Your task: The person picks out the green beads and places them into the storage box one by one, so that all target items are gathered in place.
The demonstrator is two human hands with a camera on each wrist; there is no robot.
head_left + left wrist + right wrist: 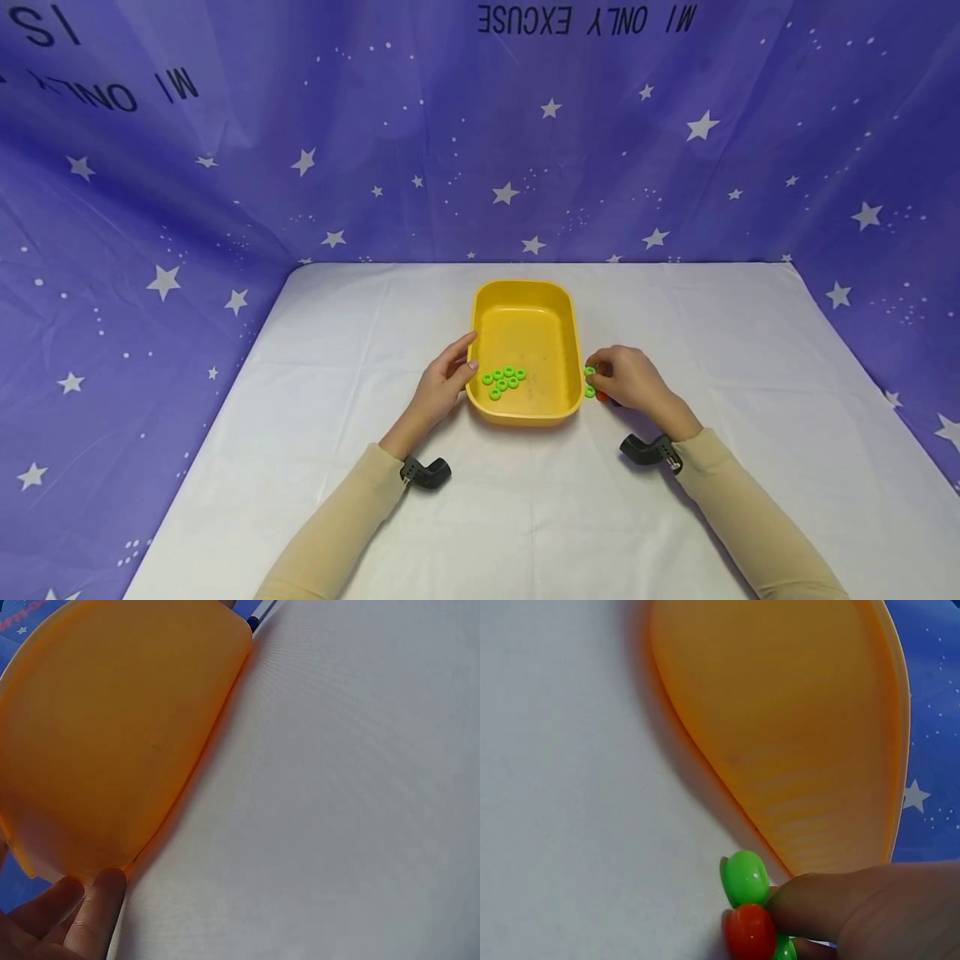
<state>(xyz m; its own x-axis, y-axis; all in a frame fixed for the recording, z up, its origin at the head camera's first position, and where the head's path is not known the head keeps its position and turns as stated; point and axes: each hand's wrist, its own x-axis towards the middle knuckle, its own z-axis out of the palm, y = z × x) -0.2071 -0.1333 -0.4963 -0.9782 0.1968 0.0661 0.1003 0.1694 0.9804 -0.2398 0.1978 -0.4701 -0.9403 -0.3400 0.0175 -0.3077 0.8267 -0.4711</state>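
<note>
A yellow plastic bin (525, 417) stands on the table with several green ring-shaped beads (502, 383) in its near left part. My left hand (442, 383) holds the bin's left wall, thumb at the rim and fingers (101, 911) against the outside. Just off the right wall, my right hand (630, 379) pinches a green bead (589, 371) between thumb and finger. Beside these fingertips lie another green bead (746, 877) and a red bead (750, 931). A dark bead (616, 403) is partly hidden under the right hand.
A white cloth (525, 517) covers the table. Purple fabric with white stars (450, 167) hangs at the back and sides. Each wrist carries a black camera mount, one on the left (427, 473) and one on the right (648, 450).
</note>
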